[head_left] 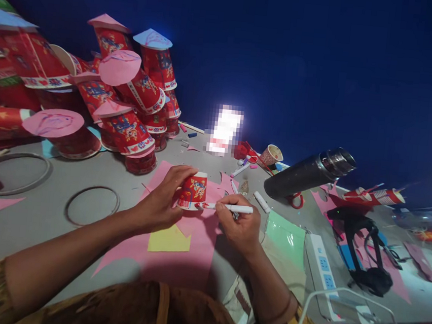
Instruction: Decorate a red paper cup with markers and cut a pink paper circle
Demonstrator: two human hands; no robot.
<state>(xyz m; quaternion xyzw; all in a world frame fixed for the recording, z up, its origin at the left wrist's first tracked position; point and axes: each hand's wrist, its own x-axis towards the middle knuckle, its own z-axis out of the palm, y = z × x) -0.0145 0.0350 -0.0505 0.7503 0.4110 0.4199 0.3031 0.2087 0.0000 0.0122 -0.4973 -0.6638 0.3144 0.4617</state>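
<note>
Wrapped around the side of a red printed paper cup (194,186) is my left hand (164,198), holding it upside down above pink paper. A white marker pen (240,209) with a red tip is pinched in my right hand (238,223). Its tip meets the white rim band at the cup's lower edge, where red and blue marks show. Beneath both hands lies the pink paper (175,270), with a yellow paper piece (170,240) on top.
Stacked red cups with paper cone tops (127,130) crowd the left. A dark thermos (302,175) stands tilted in view at right, near a power strip (322,269), green pouch (285,235) and black headset-like strap (367,258). Grey rings (91,206) lie at left.
</note>
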